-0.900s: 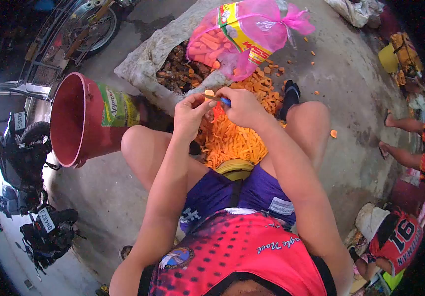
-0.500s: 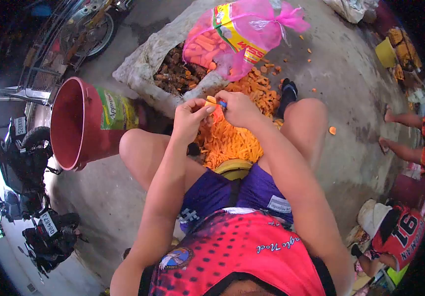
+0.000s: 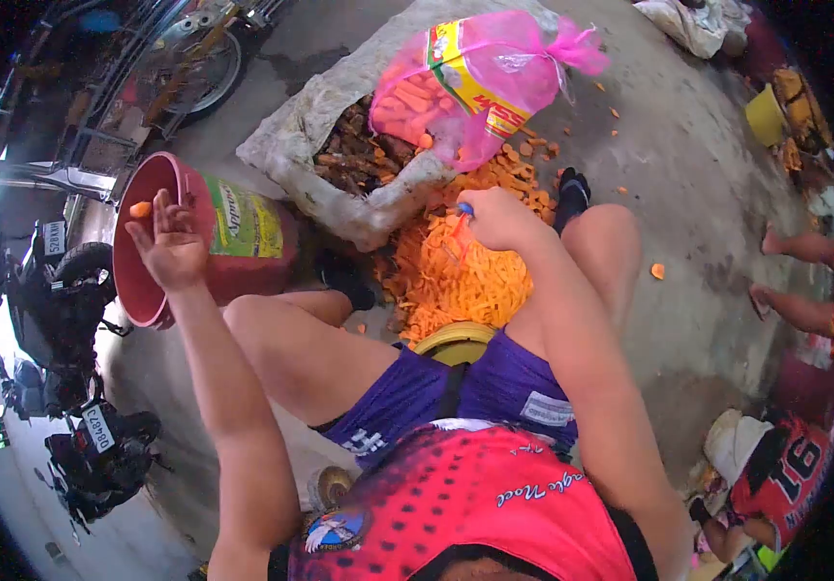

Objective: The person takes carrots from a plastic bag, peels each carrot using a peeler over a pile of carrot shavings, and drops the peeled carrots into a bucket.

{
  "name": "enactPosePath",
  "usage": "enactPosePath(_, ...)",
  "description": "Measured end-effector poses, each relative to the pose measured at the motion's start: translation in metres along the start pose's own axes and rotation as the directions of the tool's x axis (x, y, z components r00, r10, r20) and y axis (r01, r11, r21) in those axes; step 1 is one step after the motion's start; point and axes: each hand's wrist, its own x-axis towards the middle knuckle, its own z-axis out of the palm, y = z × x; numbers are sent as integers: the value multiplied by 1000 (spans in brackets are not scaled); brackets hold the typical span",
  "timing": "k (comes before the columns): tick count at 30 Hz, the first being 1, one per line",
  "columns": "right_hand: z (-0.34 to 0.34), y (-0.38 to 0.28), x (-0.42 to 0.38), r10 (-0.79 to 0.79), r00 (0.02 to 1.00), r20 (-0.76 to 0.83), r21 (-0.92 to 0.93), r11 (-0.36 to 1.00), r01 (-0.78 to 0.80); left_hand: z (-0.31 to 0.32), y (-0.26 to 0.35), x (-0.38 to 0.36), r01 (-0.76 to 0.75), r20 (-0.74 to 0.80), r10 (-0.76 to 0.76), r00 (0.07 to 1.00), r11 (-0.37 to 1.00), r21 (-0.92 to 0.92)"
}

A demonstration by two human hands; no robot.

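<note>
My left hand (image 3: 173, 244) is over the mouth of the red bucket (image 3: 151, 179), its fingers spread. A peeled carrot piece (image 3: 141, 209) shows just off its fingertips, apart from the palm. My right hand (image 3: 506, 223) is closed around a small peeler (image 3: 464, 209) with a blue end and an orange-red part hanging below it. Beneath that hand lies a heap of carrot peelings (image 3: 470, 290) between my legs. Cut carrot pieces (image 3: 524, 179) lie on the floor just beyond the heap.
A whitish sack (image 3: 281, 155) holds dark, unpeeled roots (image 3: 354, 160). On it leans a tied pink bag (image 3: 494, 73) of carrots. Motorcycles (image 3: 97, 426) stand at left. At right are a person's legs (image 3: 795, 281) and another person in a red jersey (image 3: 790, 479).
My left hand has swung left from beside my right hand to the bucket, and its fingers have opened. The carrot piece moved with it. My right hand shifted slightly right, still gripping the peeler.
</note>
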Motion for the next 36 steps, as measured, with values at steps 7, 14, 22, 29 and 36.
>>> enactPosePath(7, -84, -5, 8, -38, 957, -289, 66, 996, 59, -20, -55, 27, 257, -53, -256, 965, 898, 358)
enactPosePath(14, -158, 44, 36, 122, 821, -558, 106, 991, -75, 30, -262, 46, 417, -219, -594, 774, 217, 883)
enactPosePath(22, -166, 98, 69, 167, 923, -348, 80, 986, -149, -45, -450, 125, 378, -338, -774, 535, -139, 915)
enactPosePath(29, -196, 111, 80, 212, 924, -319, 110, 976, -186, -82, -529, 196, -380, 195, -550, 812, -246, 892)
enactPosePath(36, -189, 105, 86, 202, 930, -307, 135, 977, -167, -53, -516, 283, -474, 417, -286, 863, -168, 865)
